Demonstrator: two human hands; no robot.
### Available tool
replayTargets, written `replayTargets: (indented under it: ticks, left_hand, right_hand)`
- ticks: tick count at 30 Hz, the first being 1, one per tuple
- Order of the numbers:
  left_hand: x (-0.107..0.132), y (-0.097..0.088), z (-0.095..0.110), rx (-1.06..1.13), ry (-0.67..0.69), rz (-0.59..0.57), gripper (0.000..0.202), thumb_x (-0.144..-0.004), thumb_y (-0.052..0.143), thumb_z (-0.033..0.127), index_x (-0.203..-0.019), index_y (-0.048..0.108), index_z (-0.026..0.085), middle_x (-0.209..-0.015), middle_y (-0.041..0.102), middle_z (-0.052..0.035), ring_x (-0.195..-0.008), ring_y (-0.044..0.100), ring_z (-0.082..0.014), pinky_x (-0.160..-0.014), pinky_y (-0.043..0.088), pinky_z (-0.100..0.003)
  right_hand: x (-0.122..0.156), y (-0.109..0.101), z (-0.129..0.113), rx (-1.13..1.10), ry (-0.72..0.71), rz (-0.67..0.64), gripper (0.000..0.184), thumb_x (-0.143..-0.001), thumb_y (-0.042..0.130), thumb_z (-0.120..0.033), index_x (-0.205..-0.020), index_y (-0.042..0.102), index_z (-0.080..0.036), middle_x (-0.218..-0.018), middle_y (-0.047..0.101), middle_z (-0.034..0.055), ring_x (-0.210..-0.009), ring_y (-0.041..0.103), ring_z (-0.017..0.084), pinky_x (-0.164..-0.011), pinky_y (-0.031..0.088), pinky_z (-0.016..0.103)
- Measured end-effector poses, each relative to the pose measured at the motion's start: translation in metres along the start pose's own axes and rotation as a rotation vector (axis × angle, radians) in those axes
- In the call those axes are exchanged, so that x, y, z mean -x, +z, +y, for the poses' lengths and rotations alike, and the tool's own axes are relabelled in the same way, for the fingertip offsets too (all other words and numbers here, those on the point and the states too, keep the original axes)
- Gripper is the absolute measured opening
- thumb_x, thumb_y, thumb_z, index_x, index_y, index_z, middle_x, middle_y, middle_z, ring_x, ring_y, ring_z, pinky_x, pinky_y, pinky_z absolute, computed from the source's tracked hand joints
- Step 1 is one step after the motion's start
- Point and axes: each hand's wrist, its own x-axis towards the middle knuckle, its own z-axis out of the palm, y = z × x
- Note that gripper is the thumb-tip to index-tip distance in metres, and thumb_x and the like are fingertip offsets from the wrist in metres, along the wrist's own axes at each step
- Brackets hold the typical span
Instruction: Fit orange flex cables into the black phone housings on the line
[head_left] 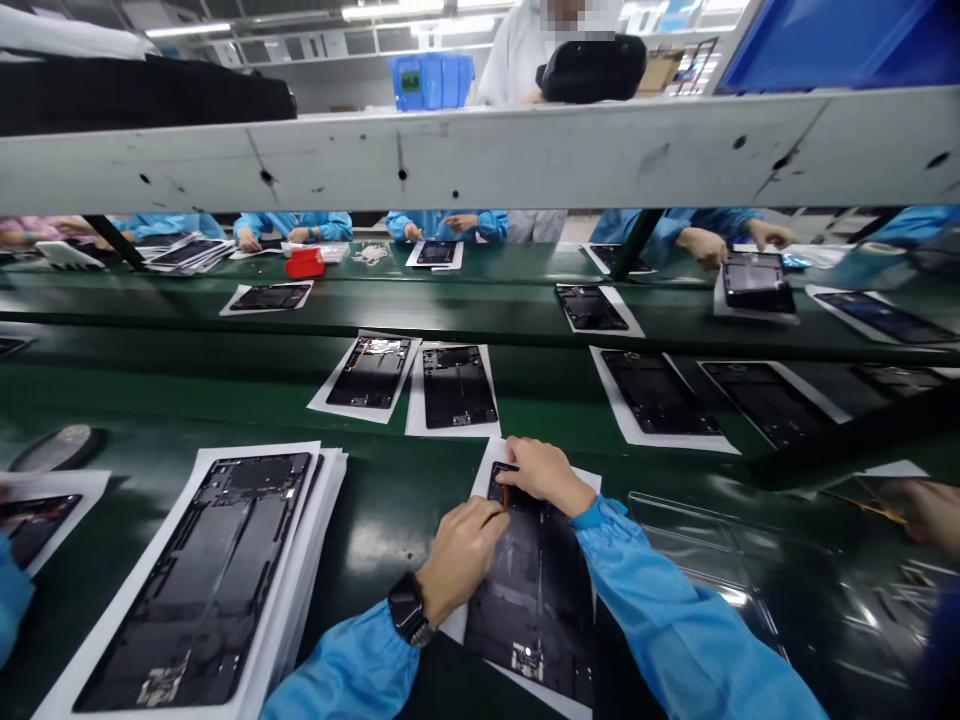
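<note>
A black tablet back frame point(536, 590) lies on a white sheet point(484, 470) right in front of me. My left hand point(461, 555), with a black watch on the wrist, rests closed on the frame's upper left, fingertips pinched by a small orange strip point(505, 493). My right hand point(544, 475) presses on the frame's top edge, fingers curled together over the same spot. What the fingertips hold is too small to make out. Both sleeves are blue.
A stack of white sheets with another black frame point(202, 575) lies to my left. More frames on sheets point(457, 385) ride the green belt point(540, 400) beyond. Clear plastic trays point(705, 560) sit at right. Co-workers' hands in blue sleeves point(705, 245) work across the line. A grey beam point(480, 150) crosses overhead.
</note>
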Motion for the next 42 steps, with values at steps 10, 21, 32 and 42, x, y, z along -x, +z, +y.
replayTargets:
  ticks: [10, 21, 32, 42]
  left_hand:
    - [0.010, 0.007, -0.019, 0.067, 0.136, -0.097, 0.023, -0.099, 0.044, 0.014, -0.107, 0.066, 0.014, -0.113, 0.071, -0.0060, -0.107, 0.064, -0.0157, -0.094, 0.055, -0.030]
    - [0.009, 0.007, -0.020, 0.054, 0.123, -0.163, 0.023, -0.099, 0.045, 0.013, -0.109, 0.065, 0.013, -0.115, 0.070, -0.0067, -0.109, 0.064, -0.0189, -0.087, 0.056, -0.033]
    - [0.006, 0.007, -0.019, 0.040, 0.140, -0.148, 0.024, -0.100, 0.043, 0.013, -0.109, 0.066, 0.013, -0.115, 0.071, -0.0055, -0.107, 0.065, -0.0192, -0.086, 0.057, -0.034]
    - [0.005, 0.004, -0.016, 0.050, 0.123, -0.232, 0.023, -0.099, 0.044, 0.014, -0.108, 0.066, 0.014, -0.118, 0.069, -0.0064, -0.111, 0.063, -0.0207, -0.089, 0.057, -0.035]
  right_hand:
    - [0.016, 0.018, 0.009, -0.046, -0.016, 0.177, 0.020, -0.087, 0.067, -0.037, -0.096, 0.056, -0.023, -0.099, 0.056, 0.0018, -0.081, 0.061, 0.017, -0.066, 0.035, 0.028]
    - [0.009, 0.020, 0.015, -0.151, 0.030, 0.160, 0.025, -0.081, 0.073, -0.040, -0.092, 0.057, -0.024, -0.096, 0.057, -0.0004, -0.078, 0.060, 0.016, -0.063, 0.033, 0.028]
    - [0.009, 0.022, 0.017, -0.148, 0.025, 0.192, 0.025, -0.081, 0.074, -0.039, -0.091, 0.056, -0.024, -0.095, 0.056, -0.0017, -0.074, 0.060, 0.015, -0.059, 0.031, 0.028]
    - [0.010, 0.021, 0.014, -0.130, 0.048, 0.186, 0.023, -0.082, 0.072, -0.038, -0.092, 0.057, -0.023, -0.095, 0.056, 0.0002, -0.075, 0.060, 0.018, -0.061, 0.035, 0.029]
